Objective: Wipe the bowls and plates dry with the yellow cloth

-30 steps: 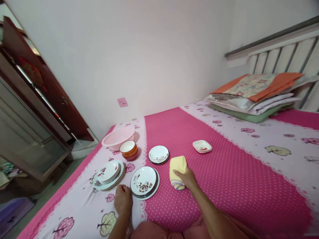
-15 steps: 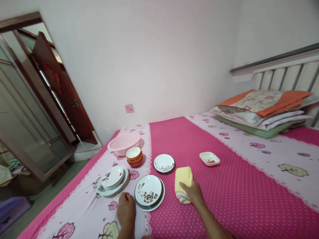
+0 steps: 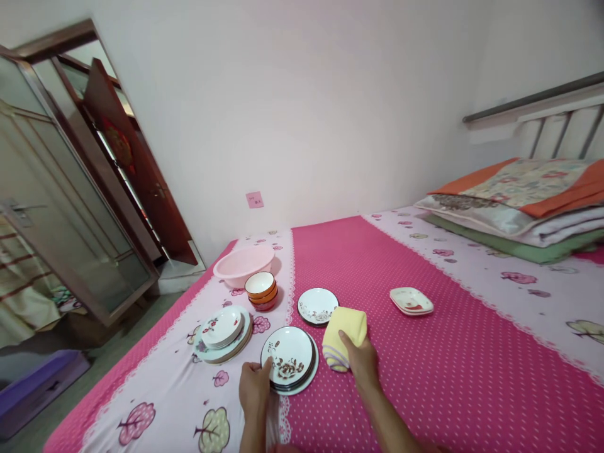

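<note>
My left hand is at the left rim of a stack of dark-rimmed white plates, its thumb over the edge of the top plate, which has a brown flower print. The fingers are curled at the rim; how far they reach under it is hidden. My right hand is closed on a folded yellow towel with purple stripes at one end, just right of that stack. Behind the stack lie smaller dark-rimmed plates.
On the left are several floral plates, stacked orange bowls and a pink basin. Square white dishes lie to the right on the pink bedspread. Folded bedding is piled at the far right, near the wall.
My left hand has moved from the sheet onto the plate stack's rim, thumb now over the top plate. The towel has come left, closer to the stack. The view has shifted.
</note>
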A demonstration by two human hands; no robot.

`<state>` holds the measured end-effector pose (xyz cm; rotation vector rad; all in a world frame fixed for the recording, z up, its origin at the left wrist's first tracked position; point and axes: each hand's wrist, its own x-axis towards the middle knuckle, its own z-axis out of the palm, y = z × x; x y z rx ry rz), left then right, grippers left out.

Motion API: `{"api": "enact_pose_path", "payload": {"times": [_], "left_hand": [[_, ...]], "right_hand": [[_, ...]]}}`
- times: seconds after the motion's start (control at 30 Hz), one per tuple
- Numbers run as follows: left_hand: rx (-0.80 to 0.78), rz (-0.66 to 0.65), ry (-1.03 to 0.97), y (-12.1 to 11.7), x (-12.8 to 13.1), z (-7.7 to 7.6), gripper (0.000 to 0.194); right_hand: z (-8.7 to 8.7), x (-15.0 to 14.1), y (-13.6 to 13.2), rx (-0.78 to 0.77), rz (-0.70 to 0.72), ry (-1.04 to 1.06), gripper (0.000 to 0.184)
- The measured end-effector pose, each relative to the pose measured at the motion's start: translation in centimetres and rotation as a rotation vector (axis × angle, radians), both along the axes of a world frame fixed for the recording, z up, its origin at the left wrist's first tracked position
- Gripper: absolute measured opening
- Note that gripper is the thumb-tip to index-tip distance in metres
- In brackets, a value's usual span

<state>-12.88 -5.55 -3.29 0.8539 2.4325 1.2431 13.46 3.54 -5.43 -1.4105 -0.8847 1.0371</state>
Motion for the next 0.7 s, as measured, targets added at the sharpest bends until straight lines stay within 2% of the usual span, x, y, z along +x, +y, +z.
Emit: {"api": "enact_pose_path", "payload": {"times": [0.2,0.37,0.47,0.57,0.7], "left_hand": [[-0.185,-0.103,0.121,0.4,-0.6,1.7,0.032],[-0.188,-0.105,0.205,0.0,0.0,2.8,0.027],[-0.110,-0.076,0.195,0.0,0.7,3.6,0.026],[0.032,-0.021,0.139,0.0,1.3,4.6,0.024],[0.247,0.076,-0.047,-0.4,2.1,6.0,0.019]], "right_hand": [[-0.1,-0.1,0.4,-0.036,0.025,0.055,0.061],[-0.7,-0.2,0.9,-0.052,0.031,0.042,0.063],[-0.9,-0.3,1.2,-0.046,0.037,0.047,0.062],[-0.8,-0.6,1.4,-0.023,0.033,0.069,0.064],[-0.6,-0.6,1.6,0.015,0.019,0.122,0.062]]}}
